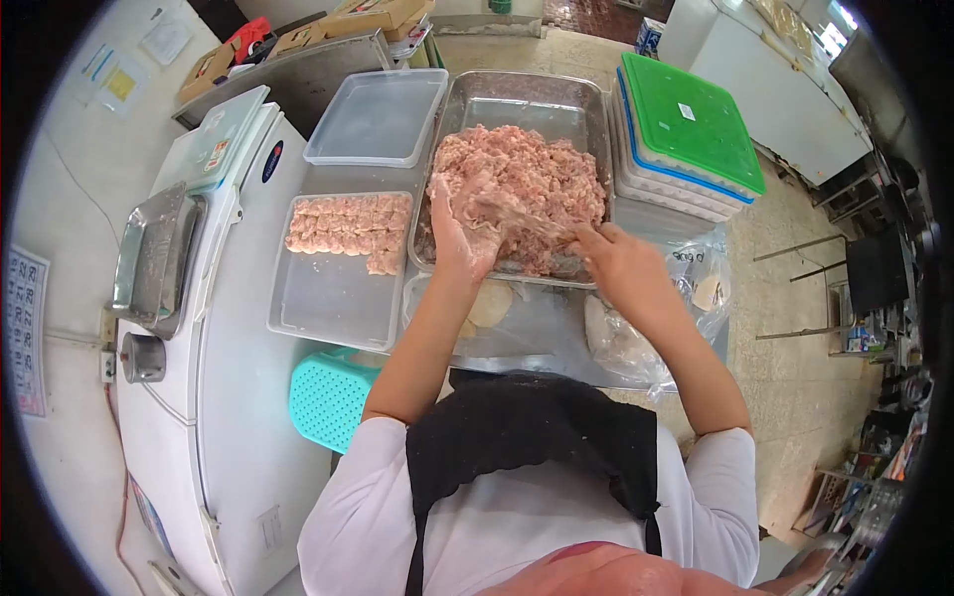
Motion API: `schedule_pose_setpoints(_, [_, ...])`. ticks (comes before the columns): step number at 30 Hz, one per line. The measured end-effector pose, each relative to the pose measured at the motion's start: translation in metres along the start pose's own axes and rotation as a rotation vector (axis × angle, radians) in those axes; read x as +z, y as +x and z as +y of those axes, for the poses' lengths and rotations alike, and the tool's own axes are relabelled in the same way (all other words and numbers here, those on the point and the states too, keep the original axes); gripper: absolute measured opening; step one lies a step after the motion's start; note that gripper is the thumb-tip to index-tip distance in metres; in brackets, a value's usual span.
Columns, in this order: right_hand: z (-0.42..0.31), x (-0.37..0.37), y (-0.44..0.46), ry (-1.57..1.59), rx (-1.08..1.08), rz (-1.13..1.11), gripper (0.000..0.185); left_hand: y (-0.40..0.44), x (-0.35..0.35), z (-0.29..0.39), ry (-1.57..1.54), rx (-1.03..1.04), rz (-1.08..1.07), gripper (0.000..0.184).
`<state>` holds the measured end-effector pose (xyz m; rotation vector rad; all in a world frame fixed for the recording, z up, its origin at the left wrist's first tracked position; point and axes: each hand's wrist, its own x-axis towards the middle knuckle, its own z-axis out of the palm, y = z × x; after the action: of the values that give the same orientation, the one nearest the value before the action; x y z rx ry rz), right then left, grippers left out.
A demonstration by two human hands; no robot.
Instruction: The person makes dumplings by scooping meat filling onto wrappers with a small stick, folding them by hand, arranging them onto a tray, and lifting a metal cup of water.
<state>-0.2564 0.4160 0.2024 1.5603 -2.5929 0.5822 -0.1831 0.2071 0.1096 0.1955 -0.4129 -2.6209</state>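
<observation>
A heap of pinkish minced meat [532,174] fills much of a deep metal tray [532,87]. At the tray's near left side my left hand [460,241] is cupped, palm up, around a pale dumpling wrapper [484,236] smeared with meat. My right hand [618,263] grips the end of a thin spatula-like tool [542,224], whose far part lies against the meat near my left palm. Round pale wrappers [489,305] lie below my left wrist. Left of the tray, a plastic container [333,298] holds rows of filled dumplings [348,228].
A translucent lidded box [378,114] stands at the back left. Stacked containers with a green lid [688,119] are on the right. Plastic bags [621,338] lie by my right forearm. A turquoise basket [331,399] and a white freezer [238,397] are at left.
</observation>
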Motion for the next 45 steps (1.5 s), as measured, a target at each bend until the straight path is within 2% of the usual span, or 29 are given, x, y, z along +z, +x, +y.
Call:
schedule_pose_setpoints(2, [0.024, 0.027, -0.001, 0.044, -0.062, -0.016, 0.021, 0.022, -0.035, -0.006, -0.17, -0.095, -0.437, 0.065])
schedule_pose_setpoints(5, [0.06, 0.027, 0.002, 0.222, -0.222, 0.078, 0.023, -0.004, 0.019, -0.007, -0.056, 0.053, 0.144, 0.057])
schedule_pose_setpoints(6, [0.069, 0.022, 0.004, 0.304, -0.284, 0.131, 0.023, -0.01, 0.026, -0.007, 0.052, 0.063, 0.066, 0.055])
schedule_pose_setpoints(7, [0.074, 0.017, 0.005, 0.424, -0.158, 0.049, 0.025, -0.015, 0.032, -0.008, 0.162, 0.072, -0.012, 0.054])
schedule_pose_setpoints(8, [0.078, 0.01, 0.004, 0.54, -0.028, -0.035, 0.026, -0.017, 0.034, -0.009, 0.273, 0.078, -0.088, 0.055])
schedule_pose_setpoints(9, [0.081, 0.004, 0.002, 0.653, 0.107, -0.121, 0.028, -0.017, 0.033, -0.01, 0.544, 0.134, -0.102, 0.059])
schedule_pose_setpoints(11, [0.083, -0.006, 0.004, 0.731, 0.2, -0.31, 0.031, -0.016, 0.029, -0.011, 1.088, 0.24, -0.12, 0.075])
schedule_pose_setpoints(12, [0.084, -0.009, 0.006, 0.767, 0.244, -0.408, 0.032, -0.018, 0.036, -0.012, 1.241, 0.341, -0.156, 0.076])
schedule_pose_setpoints(14, [0.088, -0.014, 0.006, 0.75, 0.114, -0.417, 0.033, -0.023, 0.057, -0.01, 1.55, 0.546, -0.225, 0.078])
schedule_pose_setpoints(17, [0.086, -0.013, 0.004, 0.71, 0.01, -0.398, 0.031, -0.027, 0.06, -0.004, 1.633, 0.327, -0.281, 0.061])
schedule_pose_setpoints(20, [0.089, 0.011, 0.004, 0.693, -0.088, -0.365, 0.031, -0.02, 0.053, 0.003, 1.449, 0.069, -0.432, 0.04])
schedule_pose_setpoints(23, [0.096, 0.036, 0.007, 0.712, -0.137, -0.428, 0.031, -0.022, 0.057, 0.009, 1.677, 0.079, -0.602, 0.03])
schedule_pose_setpoints(24, [0.098, 0.043, 0.009, 0.722, -0.141, -0.465, 0.031, -0.021, 0.052, 0.008, 1.746, 0.112, -0.591, 0.028])
schedule_pose_setpoints(26, [0.122, 0.06, 0.017, 0.652, -0.228, -0.399, 0.031, -0.018, 0.032, 0.006, 1.884, 0.173, -0.573, 0.025])
schedule_pose_setpoints(27, [0.123, 0.058, 0.024, 0.616, -0.268, -0.364, 0.031, -0.015, 0.026, 0.006, 1.907, 0.156, -0.484, 0.024])
schedule_pose_setpoints(29, [0.125, 0.046, 0.029, 0.305, -0.219, -0.263, 0.03, -0.006, 0.013, 0.006, 1.94, 0.122, -0.306, 0.022])
schedule_pose_setpoints(30, [0.122, 0.036, 0.032, 0.147, -0.196, -0.209, 0.03, -0.003, 0.003, 0.005, 1.835, 0.14, -0.214, 0.022])
schedule_pose_setpoints(32, [0.097, 0.027, 0.023, 0.118, -0.201, -0.062, 0.031, 0.004, -0.019, 0.004, 1.619, 0.176, -0.034, 0.023])
schedule_pose_setpoints(33, [0.088, 0.026, 0.02, 0.105, -0.204, 0.011, 0.032, 0.008, -0.025, 0.004, 1.64, 0.117, -0.002, 0.025])
schedule_pose_setpoints(35, [0.104, 0.074, 0.027, 0.112, -0.242, -0.029, 0.034, 0.014, -0.032, 0.002, 1.672, -0.005, 0.067, 0.031])
schedule_pose_setpoints(36, [0.113, 0.09, 0.028, 0.116, -0.255, -0.051, 0.035, 0.011, -0.027, 0.002, 1.762, 0.002, 0.088, 0.034])
schedule_pose_setpoints(38, [0.124, 0.067, 0.036, 0.008, -0.123, -0.18, 0.034, 0.004, -0.001, 0.003, 1.94, 0.032, 0.13, 0.041])
schedule_pose_setpoints(39, [0.127, 0.054, 0.039, -0.043, -0.056, -0.245, 0.033, -0.001, 0.005, 0.006, 1.849, 0.01, 0.097, 0.044])
schedule_pose_setpoints(40, [0.13, 0.044, 0.038, 0.041, -0.044, -0.231, 0.033, -0.008, 0.011, 0.01, 1.758, -0.017, 0.058, 0.046])
schedule_pose_setpoints(42, [0.132, 0.024, 0.031, 0.205, -0.018, -0.201, 0.033, -0.015, 0.024, 0.01, 1.71, 0.106, -0.058, 0.047])
schedule_pose_setpoints(43, [0.128, 0.014, 0.027, 0.353, -0.018, -0.233, 0.033, -0.017, 0.031, 0.008, 1.745, 0.261, -0.135, 0.045])
schedule_pose_setpoints(45, [0.114, 0.001, 0.023, 0.649, -0.027, -0.3, 0.032, -0.016, 0.039, 0.007, 1.71, 0.283, -0.251, 0.04])
